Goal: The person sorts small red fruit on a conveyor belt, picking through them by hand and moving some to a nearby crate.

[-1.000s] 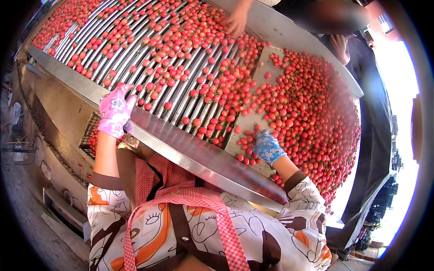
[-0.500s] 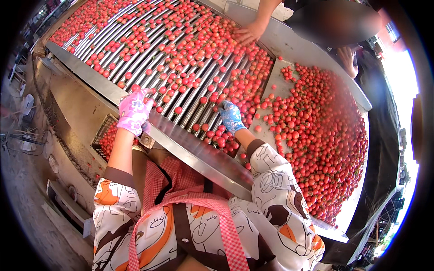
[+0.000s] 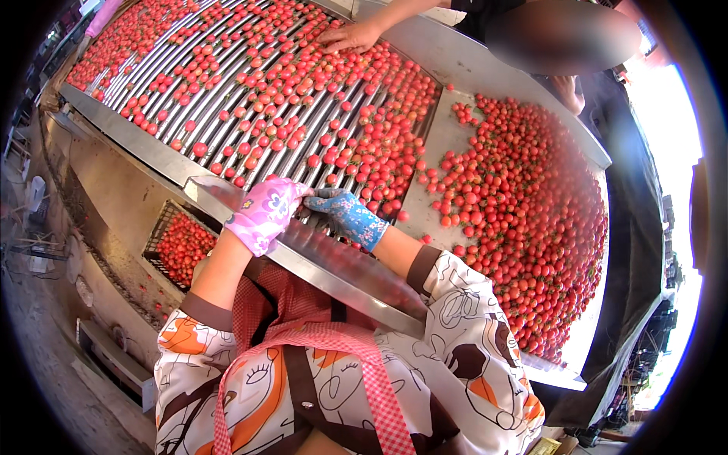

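My left hand, in a pink flowered glove, is closed above the near metal edge of the roller conveyor. My right hand, in a blue flowered glove with grey fingers, meets it there, its fingers curled against the left fingertips. Whatever lies between the fingers is hidden. Red cherry tomatoes are spread over the shiny rollers just beyond both hands, and a few show beneath the right glove.
Another person's bare hand rests on tomatoes at the far side. To the right, a metal chute holds a big heap of tomatoes. A dark crate of tomatoes stands below, left of my left forearm. A metal rail runs before me.
My left hand has moved right and my right hand left, so they now meet at the near edge. The other person's hand has shifted left over the tomatoes. The view has shifted slightly.
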Demonstrator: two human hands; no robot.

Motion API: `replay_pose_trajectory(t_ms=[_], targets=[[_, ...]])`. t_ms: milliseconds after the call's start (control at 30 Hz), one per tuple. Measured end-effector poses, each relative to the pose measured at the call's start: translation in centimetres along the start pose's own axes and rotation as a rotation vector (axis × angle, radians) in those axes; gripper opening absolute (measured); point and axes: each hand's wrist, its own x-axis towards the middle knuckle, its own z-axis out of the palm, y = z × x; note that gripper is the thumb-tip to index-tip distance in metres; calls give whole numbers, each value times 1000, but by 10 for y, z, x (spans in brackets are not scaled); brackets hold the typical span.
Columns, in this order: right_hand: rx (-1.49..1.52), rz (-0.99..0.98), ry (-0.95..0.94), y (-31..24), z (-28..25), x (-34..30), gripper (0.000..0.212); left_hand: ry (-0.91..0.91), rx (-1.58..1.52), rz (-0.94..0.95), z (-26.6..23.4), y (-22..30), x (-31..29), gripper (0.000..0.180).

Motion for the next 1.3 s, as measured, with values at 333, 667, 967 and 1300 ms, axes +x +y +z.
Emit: replay_pose_trajectory(t_ms=[333,667,967,1300], targets=[[-1640,-502,431,39,-82,1,71,244,-20,-312,-12,-20,-13,15],[-1498,-643,632,31,-177,11,29,377,-25,-296,-6,-23,-20,15],[-1340,-555,975,9,-186,67,33,343,38,-313,6,-20,-13,15],[-1307,-790,957,-6,-196,57,45,347,31,-305,11,-11,-18,16]])
